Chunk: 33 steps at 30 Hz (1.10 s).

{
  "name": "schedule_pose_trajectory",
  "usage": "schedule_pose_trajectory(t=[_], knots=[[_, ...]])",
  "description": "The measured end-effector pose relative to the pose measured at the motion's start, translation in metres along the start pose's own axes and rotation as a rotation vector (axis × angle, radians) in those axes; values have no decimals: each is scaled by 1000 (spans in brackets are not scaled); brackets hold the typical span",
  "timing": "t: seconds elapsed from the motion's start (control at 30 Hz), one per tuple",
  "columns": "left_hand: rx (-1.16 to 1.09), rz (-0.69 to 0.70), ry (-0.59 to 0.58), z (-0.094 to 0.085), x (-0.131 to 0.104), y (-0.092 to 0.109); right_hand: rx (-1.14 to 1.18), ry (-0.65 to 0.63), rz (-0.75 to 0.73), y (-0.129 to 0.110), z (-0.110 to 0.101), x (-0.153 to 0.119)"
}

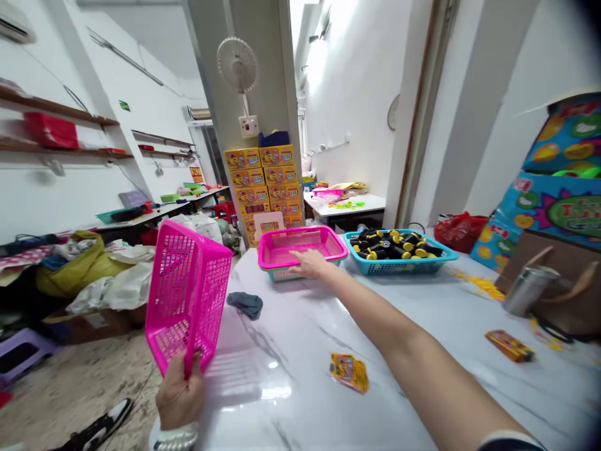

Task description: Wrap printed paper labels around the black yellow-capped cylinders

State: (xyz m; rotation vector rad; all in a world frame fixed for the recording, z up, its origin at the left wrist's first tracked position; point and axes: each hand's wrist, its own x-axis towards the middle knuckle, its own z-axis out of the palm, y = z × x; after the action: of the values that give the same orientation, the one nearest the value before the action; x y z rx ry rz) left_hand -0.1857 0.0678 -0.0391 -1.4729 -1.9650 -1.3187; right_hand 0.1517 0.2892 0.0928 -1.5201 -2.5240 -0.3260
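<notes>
My left hand [181,391] grips the lower rim of a bright pink plastic basket [213,294], which is tilted on its side at the table's left edge. Farther off, my right hand [308,263] reaches over the front rim of another pink basket [328,250], its fingers stretched and apart. That basket sits on a teal basket [282,274]. Whether the right fingers touch the rim, I cannot tell. A crumpled dark grey-blue cloth [246,304] lies between the two pink baskets. Nearer me are small orange printed packets [350,372].
A blue basket [399,265] holds several black-and-yellow items. On the right stand a metal cup [529,291], a brown bag [563,294], an orange packet [510,346] and colourful display boxes [549,200]. Yellow cartons [244,178] are stacked against the pillar. A purple stool [25,351] stands on the floor.
</notes>
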Motion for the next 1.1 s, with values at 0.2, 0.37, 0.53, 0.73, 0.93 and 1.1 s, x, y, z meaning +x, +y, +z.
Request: schedule_pose_trajectory(t=[0.2, 0.37, 0.53, 0.73, 0.93, 1.1], knots=[[11, -17, 20, 1, 4, 3, 15, -92, -5, 4, 36, 4], [0, -8, 18, -2, 4, 10, 13, -116, 30, 4, 42, 16], [-30, 29, 8, -2, -1, 13, -2, -68, 62, -3, 56, 3], [-75, 56, 17, -1, -5, 10, -16, -10, 43, -4, 76, 3], [-76, 14, 9, -5, -5, 13, -4, 1, 67, -11, 85, 29], [-87, 38, 14, -3, -9, 16, 3, 18, 80, -16, 85, 37]])
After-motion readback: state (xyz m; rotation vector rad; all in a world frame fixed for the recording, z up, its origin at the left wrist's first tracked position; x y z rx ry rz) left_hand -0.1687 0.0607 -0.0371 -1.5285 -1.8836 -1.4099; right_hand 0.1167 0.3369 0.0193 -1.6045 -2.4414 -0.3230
